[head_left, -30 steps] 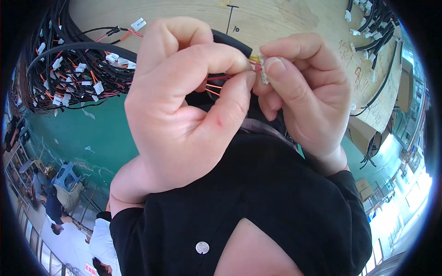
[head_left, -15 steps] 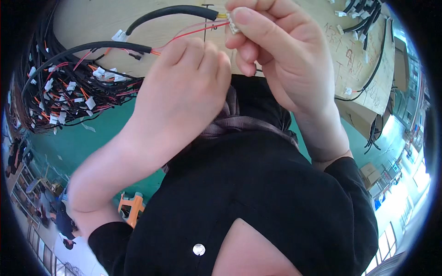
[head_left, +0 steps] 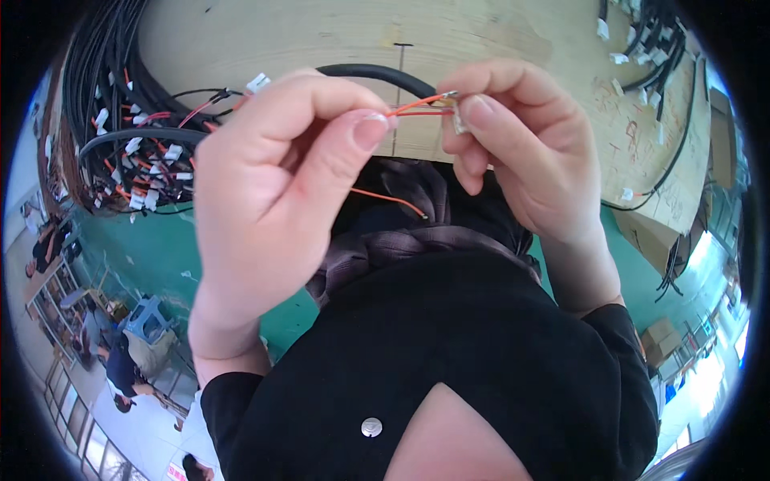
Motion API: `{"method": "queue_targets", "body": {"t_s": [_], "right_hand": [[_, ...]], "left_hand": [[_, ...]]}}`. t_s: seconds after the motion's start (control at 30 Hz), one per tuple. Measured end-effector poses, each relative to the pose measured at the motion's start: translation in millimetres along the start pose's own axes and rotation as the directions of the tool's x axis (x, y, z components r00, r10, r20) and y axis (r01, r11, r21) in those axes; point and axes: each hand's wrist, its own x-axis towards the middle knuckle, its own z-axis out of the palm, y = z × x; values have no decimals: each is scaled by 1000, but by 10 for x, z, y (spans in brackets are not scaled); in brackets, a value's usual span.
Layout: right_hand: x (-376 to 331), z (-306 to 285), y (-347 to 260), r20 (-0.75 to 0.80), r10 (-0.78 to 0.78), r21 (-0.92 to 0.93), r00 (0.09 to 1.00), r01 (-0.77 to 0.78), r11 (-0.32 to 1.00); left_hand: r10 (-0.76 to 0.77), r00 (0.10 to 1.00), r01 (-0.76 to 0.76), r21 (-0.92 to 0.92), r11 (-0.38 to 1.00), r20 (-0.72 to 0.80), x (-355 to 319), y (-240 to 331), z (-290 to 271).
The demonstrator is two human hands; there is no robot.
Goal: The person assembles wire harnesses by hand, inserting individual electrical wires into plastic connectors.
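The white connector (head_left: 459, 120), the landmark for everything here, is pinched between thumb and forefinger of the right hand (head_left: 536, 148), its other fingers curled behind. Just left of the connector, the left hand (head_left: 269, 188) has thumb and forefinger closed on an orange wire (head_left: 415, 104). That wire's metal tip (head_left: 448, 95) lies at the connector's upper edge (whether it touches or has entered, I cannot tell). A red wire (head_left: 429, 113) runs into the connector from the left, under the orange one. A second orange wire (head_left: 391, 198) hangs loose below and left of the connector, and a black sleeve (head_left: 373, 72) arches above and left of it.

As for writing, a black line with a short crossbar (head_left: 403, 60) is drawn on the wooden board (head_left: 281, 36), above and left of the connector. Well to the connector's right, reddish-brown handwriting (head_left: 630, 148) covers the board, too small and faint to read surely. Far below and left of it, a red-and-white sign (head_left: 175, 471) is cut by the picture's dark rim.

A heap of black cables with white end pieces (head_left: 120, 152) sits far left of the connector; a smaller cable bunch (head_left: 658, 68) lies to its upper right.
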Motion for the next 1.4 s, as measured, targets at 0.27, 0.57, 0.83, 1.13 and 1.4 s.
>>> {"method": "queue_targets", "body": {"t_s": [0.27,0.57,0.83,1.13,1.4], "right_hand": [[-19,110,-13,75,-157,-118,985,165,979],[-42,200,-47,19,-155,-112,988,156,981],[-73,169,38,-48,-183,-127,982,176,976],[-81,143,1,-13,-75,-33,997,74,997],[-71,131,18,2,-171,-149,985,169,974]], "left_hand": [[96,994,-90,93,992,-60,-92,-40,15],[128,983,-128,7,992,-134,-144,-35,100],[69,994,-77,-104,992,-82,-169,-58,98],[64,997,-69,-99,993,-47,-170,-56,122],[32,999,-33,-90,995,-13,-147,-38,110]]}}
